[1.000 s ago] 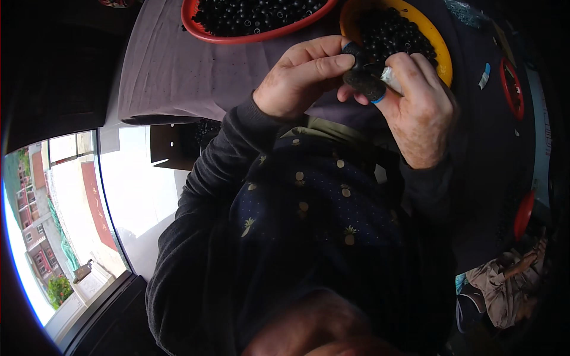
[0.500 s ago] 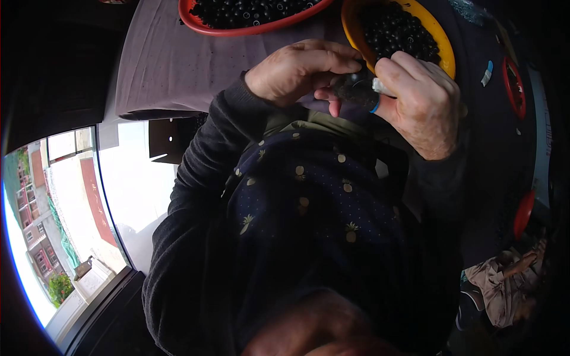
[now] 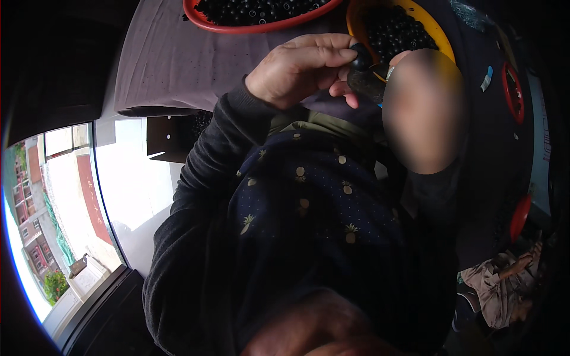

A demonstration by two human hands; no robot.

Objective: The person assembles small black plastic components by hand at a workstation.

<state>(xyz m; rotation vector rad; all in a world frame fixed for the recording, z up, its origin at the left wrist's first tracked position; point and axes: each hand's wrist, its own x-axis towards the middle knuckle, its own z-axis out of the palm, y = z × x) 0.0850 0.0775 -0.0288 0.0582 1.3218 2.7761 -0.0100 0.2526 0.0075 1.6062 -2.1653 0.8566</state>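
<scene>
Between its thumb and forefinger, my left hand (image 3: pixel 306 65) pinches a small round black piece (image 3: pixel 360 61), glossy on one side. My right hand (image 3: pixel 423 113) is close on the right, mostly lost in a blurred patch, with one fingertip showing at its top. A small silvery-white thing (image 3: pixel 389 72) pokes out of it toward the black piece; its kind is unclear. Below the black piece is a dark cover (image 3: pixel 365 86) that seems to sit on my right thumb, with a blue edge. Just beyond, a yellow bowl (image 3: pixel 442 35) holds many similar black pieces.
A red bowl (image 3: pixel 261 28) full of black pieces, some with pale rings, stands at the far left of the cloth-covered table (image 3: pixel 172 71). A blue-and-white scrap (image 3: pixel 487 78) and a red-rimmed dish (image 3: pixel 512 93) lie to the right. Crumpled beige cloth (image 3: pixel 496 291) is at lower right.
My right hand has shifted slightly right and down, away from the left. The black piece now shows more clearly in my left fingertips. The view has shifted a little.
</scene>
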